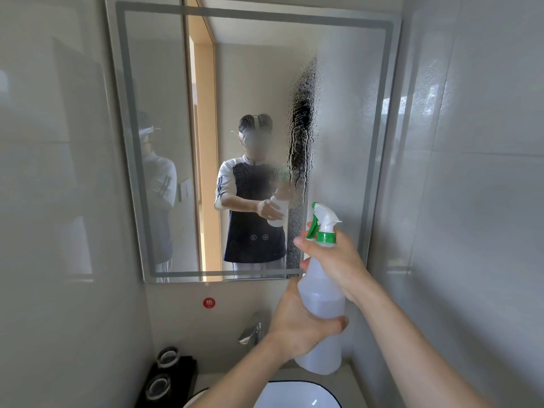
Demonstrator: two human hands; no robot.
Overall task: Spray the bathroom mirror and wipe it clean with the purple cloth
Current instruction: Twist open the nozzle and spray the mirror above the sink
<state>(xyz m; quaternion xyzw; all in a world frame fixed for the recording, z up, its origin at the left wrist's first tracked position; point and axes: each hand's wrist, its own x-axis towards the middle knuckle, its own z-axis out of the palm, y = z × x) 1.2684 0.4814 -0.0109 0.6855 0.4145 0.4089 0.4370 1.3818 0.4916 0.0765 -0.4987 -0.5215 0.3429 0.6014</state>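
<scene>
green-triggered spray bottle [321, 304] is clamped by both hands, left hand [297, 328] and right hand [332, 260]; runs on the mirror [176, 142] could streak if left unwiped.

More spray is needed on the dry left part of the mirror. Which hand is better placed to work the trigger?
Right. The right hand grips the spray bottle at its neck, a finger at the green trigger. The left hand cradles the bottle's body, well below the trigger, so it suits steadying and aiming at the mirror.
</scene>
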